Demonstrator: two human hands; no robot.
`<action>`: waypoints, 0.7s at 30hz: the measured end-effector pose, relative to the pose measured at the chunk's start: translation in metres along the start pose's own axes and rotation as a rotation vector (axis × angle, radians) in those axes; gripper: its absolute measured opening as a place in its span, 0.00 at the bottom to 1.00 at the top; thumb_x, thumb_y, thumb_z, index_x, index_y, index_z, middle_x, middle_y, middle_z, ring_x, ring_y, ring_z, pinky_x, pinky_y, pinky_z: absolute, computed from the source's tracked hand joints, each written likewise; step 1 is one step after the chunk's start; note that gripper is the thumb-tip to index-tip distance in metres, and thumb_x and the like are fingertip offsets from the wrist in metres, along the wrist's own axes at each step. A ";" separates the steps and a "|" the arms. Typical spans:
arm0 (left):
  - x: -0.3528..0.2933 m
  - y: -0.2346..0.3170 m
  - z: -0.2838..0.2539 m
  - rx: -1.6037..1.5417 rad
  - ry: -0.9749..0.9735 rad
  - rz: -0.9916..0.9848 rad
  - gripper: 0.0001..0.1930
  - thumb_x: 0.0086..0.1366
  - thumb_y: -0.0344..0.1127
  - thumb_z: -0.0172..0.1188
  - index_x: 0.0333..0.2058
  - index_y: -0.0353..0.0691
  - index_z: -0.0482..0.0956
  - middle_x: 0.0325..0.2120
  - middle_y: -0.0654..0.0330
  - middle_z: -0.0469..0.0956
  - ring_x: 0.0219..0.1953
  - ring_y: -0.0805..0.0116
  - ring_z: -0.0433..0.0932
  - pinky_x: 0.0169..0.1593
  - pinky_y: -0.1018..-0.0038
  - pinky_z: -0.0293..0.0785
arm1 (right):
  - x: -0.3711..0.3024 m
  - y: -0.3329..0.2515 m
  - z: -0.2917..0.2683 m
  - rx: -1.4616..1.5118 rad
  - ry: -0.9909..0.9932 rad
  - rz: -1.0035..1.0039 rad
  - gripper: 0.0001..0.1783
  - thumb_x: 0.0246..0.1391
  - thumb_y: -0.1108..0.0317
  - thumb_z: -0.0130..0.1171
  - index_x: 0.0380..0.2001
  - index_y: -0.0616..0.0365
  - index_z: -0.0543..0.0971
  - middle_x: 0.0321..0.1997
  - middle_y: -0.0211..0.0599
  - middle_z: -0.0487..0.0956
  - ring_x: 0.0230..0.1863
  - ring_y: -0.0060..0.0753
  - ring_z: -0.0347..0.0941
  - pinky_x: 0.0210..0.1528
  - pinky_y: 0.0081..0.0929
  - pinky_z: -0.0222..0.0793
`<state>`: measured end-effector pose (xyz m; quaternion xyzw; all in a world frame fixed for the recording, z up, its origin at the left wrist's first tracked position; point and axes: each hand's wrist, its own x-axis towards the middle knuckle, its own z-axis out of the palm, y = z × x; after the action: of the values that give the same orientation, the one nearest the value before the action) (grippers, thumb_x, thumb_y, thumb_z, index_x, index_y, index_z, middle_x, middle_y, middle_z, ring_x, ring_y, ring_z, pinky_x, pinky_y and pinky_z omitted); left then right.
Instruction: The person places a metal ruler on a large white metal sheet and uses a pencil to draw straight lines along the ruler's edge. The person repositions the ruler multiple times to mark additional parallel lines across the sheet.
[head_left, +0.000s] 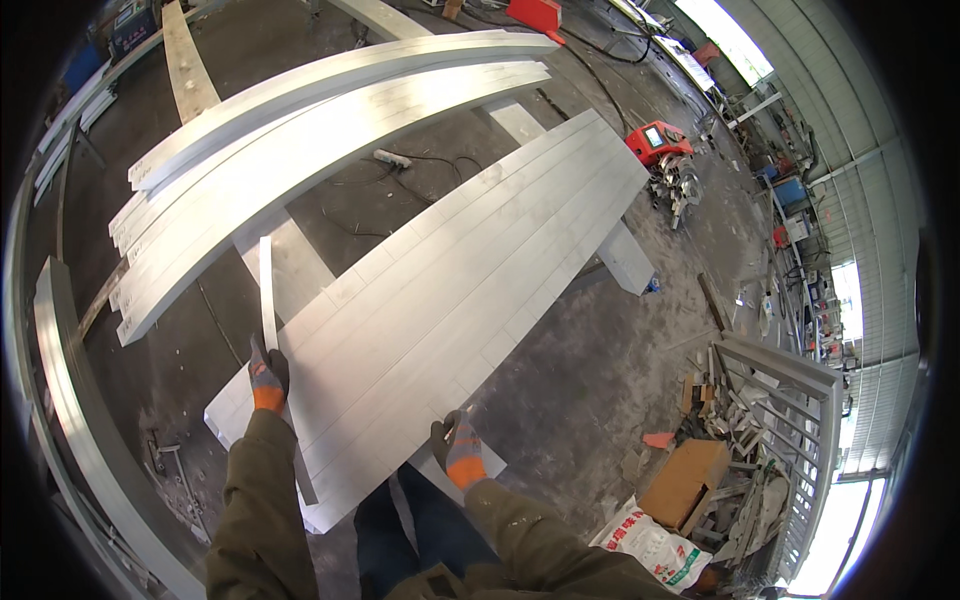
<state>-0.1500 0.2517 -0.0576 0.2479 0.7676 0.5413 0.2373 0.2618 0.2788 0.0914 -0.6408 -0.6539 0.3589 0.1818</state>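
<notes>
My left hand (268, 378), in a grey and orange glove, is closed around a long narrow metal strip (267, 290). The strip lies across the near left end of several pale metal beams (450, 270) set side by side. One end sticks out past their far edge, and the other reaches down toward my body. At the near edge of these beams is my right hand (460, 452), gloved the same way. Its fingers are curled, and whatever they may hold is too small to name.
More long metal beams (330, 150) lie beyond, on cross supports (285, 255). Among them a corded tool (392, 158) rests on the floor. A red machine (655, 140) stands at the far end. To the right are a scrap-filled metal crate (830, 400), a cardboard box (685, 485) and a white sack (652, 545).
</notes>
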 end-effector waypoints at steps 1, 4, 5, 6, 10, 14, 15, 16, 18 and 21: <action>0.002 -0.006 -0.001 -0.105 -0.015 -0.103 0.24 0.73 0.27 0.49 0.66 0.35 0.69 0.42 0.64 0.77 0.37 0.75 0.73 0.38 0.78 0.72 | 0.002 0.003 0.002 -0.019 0.022 -0.054 0.14 0.60 0.64 0.66 0.37 0.55 0.69 0.26 0.48 0.72 0.29 0.54 0.73 0.32 0.50 0.66; 0.009 -0.015 0.000 -0.497 0.056 -0.224 0.25 0.71 0.25 0.48 0.67 0.36 0.68 0.40 0.66 0.75 0.34 0.77 0.71 0.35 0.79 0.70 | 0.005 0.012 0.010 -0.021 0.063 -0.110 0.14 0.60 0.64 0.65 0.37 0.55 0.69 0.26 0.47 0.71 0.28 0.54 0.72 0.32 0.50 0.65; 0.011 -0.012 0.000 -0.626 0.083 -0.307 0.26 0.72 0.26 0.49 0.67 0.36 0.67 0.40 0.66 0.75 0.34 0.77 0.72 0.35 0.79 0.71 | 0.005 0.014 0.013 -0.009 0.060 -0.075 0.14 0.60 0.64 0.65 0.37 0.55 0.69 0.26 0.47 0.72 0.28 0.54 0.72 0.32 0.50 0.65; 0.011 -0.007 0.000 -0.835 0.122 -0.417 0.26 0.72 0.26 0.49 0.68 0.36 0.67 0.40 0.65 0.75 0.34 0.77 0.72 0.35 0.79 0.71 | 0.006 0.015 0.014 0.003 0.056 -0.040 0.14 0.60 0.63 0.65 0.38 0.55 0.70 0.26 0.47 0.72 0.28 0.55 0.72 0.32 0.49 0.65; -0.021 0.036 -0.003 -0.057 -0.017 0.007 0.30 0.71 0.29 0.50 0.72 0.40 0.63 0.42 0.62 0.77 0.33 0.76 0.73 0.34 0.77 0.72 | 0.003 0.010 0.005 0.053 0.014 -0.009 0.12 0.60 0.64 0.65 0.39 0.54 0.73 0.28 0.45 0.74 0.28 0.50 0.72 0.33 0.45 0.66; -0.061 0.068 -0.002 -0.177 0.074 -0.139 0.33 0.74 0.26 0.50 0.76 0.44 0.56 0.52 0.59 0.77 0.36 0.71 0.75 0.38 0.74 0.76 | -0.045 -0.004 -0.014 0.108 -0.084 0.025 0.12 0.60 0.64 0.66 0.43 0.55 0.77 0.31 0.42 0.79 0.31 0.41 0.74 0.36 0.39 0.69; -0.077 0.067 -0.002 -0.289 0.163 -0.121 0.32 0.74 0.27 0.48 0.75 0.46 0.57 0.49 0.59 0.77 0.36 0.71 0.75 0.38 0.72 0.77 | -0.066 -0.007 -0.013 0.114 -0.129 -0.012 0.12 0.60 0.63 0.66 0.44 0.55 0.77 0.32 0.41 0.80 0.32 0.40 0.75 0.37 0.38 0.70; -0.093 0.065 -0.002 -0.459 0.230 -0.031 0.31 0.75 0.29 0.46 0.75 0.49 0.59 0.45 0.60 0.76 0.35 0.71 0.75 0.37 0.71 0.78 | -0.089 -0.008 -0.010 0.131 -0.195 -0.065 0.13 0.60 0.63 0.66 0.45 0.54 0.78 0.33 0.40 0.81 0.33 0.38 0.75 0.38 0.37 0.71; -0.128 0.055 -0.004 -0.560 0.295 -0.082 0.30 0.77 0.41 0.48 0.75 0.51 0.59 0.54 0.63 0.72 0.48 0.71 0.71 0.51 0.72 0.74 | -0.128 0.001 -0.005 0.140 -0.505 -0.038 0.18 0.61 0.60 0.68 0.50 0.54 0.79 0.41 0.40 0.84 0.40 0.37 0.80 0.47 0.36 0.76; -0.178 0.060 -0.023 -0.664 0.299 -0.156 0.33 0.78 0.43 0.52 0.77 0.52 0.54 0.64 0.63 0.64 0.57 0.69 0.71 0.57 0.71 0.74 | -0.177 0.019 0.014 0.292 -0.611 -0.002 0.22 0.60 0.62 0.70 0.55 0.57 0.77 0.42 0.40 0.83 0.44 0.33 0.79 0.49 0.35 0.76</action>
<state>-0.0214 0.1395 0.0234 0.0164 0.5929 0.7713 0.2308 0.2854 0.1022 0.1081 -0.4701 -0.6204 0.6241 0.0680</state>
